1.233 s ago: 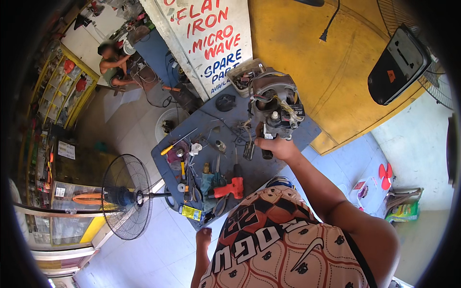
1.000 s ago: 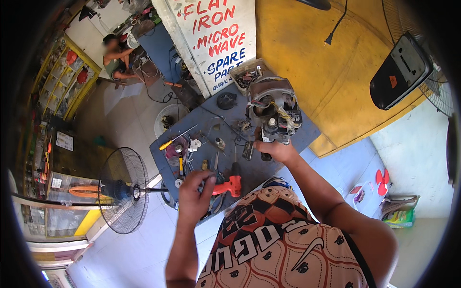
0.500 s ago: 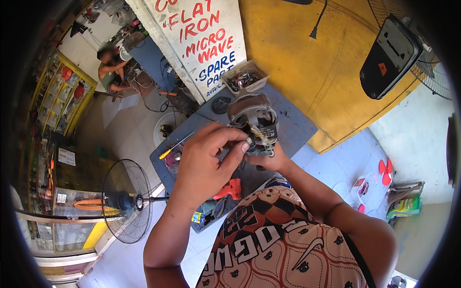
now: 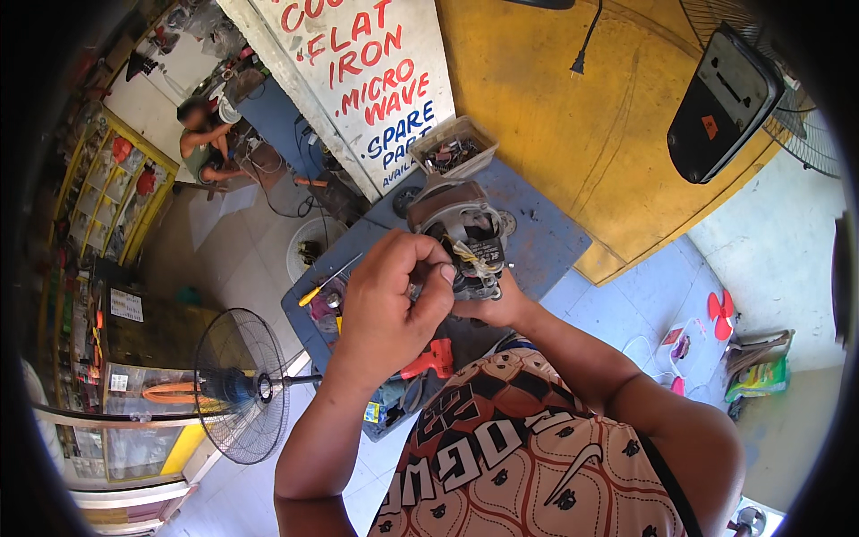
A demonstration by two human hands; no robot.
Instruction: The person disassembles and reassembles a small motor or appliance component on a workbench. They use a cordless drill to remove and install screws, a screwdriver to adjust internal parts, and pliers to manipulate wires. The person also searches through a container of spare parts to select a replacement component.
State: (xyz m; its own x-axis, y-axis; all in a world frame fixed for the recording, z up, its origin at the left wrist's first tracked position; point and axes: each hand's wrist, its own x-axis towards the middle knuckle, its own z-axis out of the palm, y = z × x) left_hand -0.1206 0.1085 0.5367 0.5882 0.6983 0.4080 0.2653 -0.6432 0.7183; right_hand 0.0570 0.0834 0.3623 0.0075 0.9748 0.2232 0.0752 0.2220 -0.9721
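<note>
A fan motor in a worn grey housing [image 4: 438,199] is held over the table in front of me. Its open side shows a small black box [image 4: 488,251] and a bundle of yellowish wires [image 4: 472,258]. From below and the right, my right hand [image 4: 495,306] grips the motor, its fingers mostly hidden underneath. At the motor's left side my left hand [image 4: 398,285] is closed, thumb and index finger pinched together. Whatever sits between those fingertips is too small or hidden to name.
Beyond the motor, a plastic tub [image 4: 454,150] of small metal parts stands on the blue table [image 4: 555,234]. A yellow-handled screwdriver [image 4: 310,295] and a red power tool [image 4: 433,360] lie nearer. A standing fan [image 4: 242,385] is at left; another person [image 4: 204,143] sits far left.
The motor has shifted slightly left and tilted in my hands. My left hand stays pinched at its side, and the round dark part on the table is now largely covered by it.
</note>
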